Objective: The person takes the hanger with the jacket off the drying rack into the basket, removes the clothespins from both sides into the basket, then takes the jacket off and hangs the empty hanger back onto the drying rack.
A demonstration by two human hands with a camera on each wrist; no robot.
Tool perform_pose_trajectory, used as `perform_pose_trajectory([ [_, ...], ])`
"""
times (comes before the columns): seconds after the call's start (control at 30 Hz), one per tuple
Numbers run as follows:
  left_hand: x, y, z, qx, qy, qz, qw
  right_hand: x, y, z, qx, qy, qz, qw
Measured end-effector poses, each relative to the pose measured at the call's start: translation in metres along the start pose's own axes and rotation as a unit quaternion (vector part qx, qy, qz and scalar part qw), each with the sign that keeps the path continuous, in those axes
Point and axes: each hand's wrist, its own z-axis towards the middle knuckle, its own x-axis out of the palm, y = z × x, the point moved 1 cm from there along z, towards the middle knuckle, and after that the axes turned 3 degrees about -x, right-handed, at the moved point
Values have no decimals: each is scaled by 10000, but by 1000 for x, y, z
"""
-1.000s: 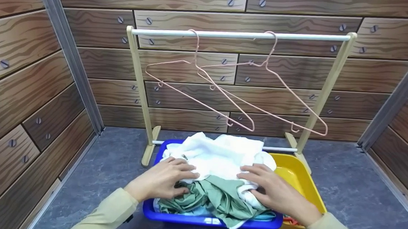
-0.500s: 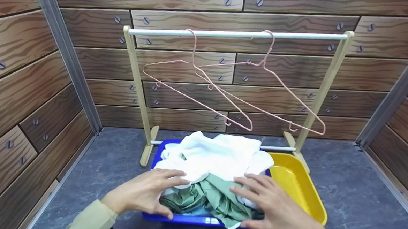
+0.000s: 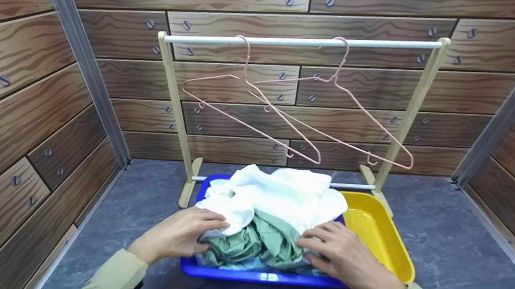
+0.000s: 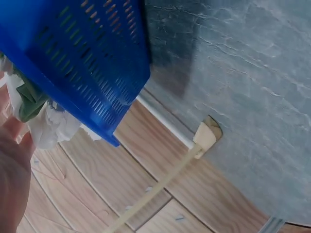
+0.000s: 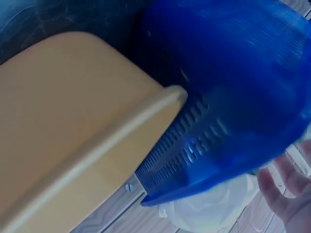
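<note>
A blue slotted basket [image 3: 259,275] holds a heap of crumpled laundry. A white cloth [image 3: 277,194] tops the pile, a green cloth [image 3: 274,240] lies in front of it, and some light blue fabric [image 3: 244,263] shows below. My left hand [image 3: 180,232] touches the white and green cloth at the basket's left side, its fingers loosely extended. At the right side my right hand [image 3: 348,257] rests its gently bent fingers on the green cloth. In the right wrist view, the fingers of that hand [image 5: 291,196] are spread beside the basket rim.
A yellow tub [image 3: 378,234] stands against the basket's right side. Behind them is a wooden clothes rack [image 3: 304,43] with two pink wire hangers [image 3: 258,129] on its white bar. Wood-patterned walls [image 3: 228,28] enclose the grey floor [image 3: 149,191].
Both hands drew back toward the front of the basket, then moved in against the cloth again. The green corner that hung over the front rim now lies inside it.
</note>
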Motion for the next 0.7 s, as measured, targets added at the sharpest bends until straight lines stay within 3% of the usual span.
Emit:
perform_pose_trajectory([
  [0.17, 2, 8, 7, 63, -251, -301, 9992, 2, -13, -4, 593, -354, 218, 9974],
  [0.4, 14, 15, 8, 45, -650, -712, 9953, 11, -18, -21, 1498, -201, 652, 9864],
  [0.6, 25, 9, 10, 408, -626, -482, 9960, 16, -13, -25, 1470, -63, 601, 9873],
  [0.7, 24, 6, 8, 342, -650, -400, 9965, 13, -11, -22, 1390, -104, 563, 9886],
])
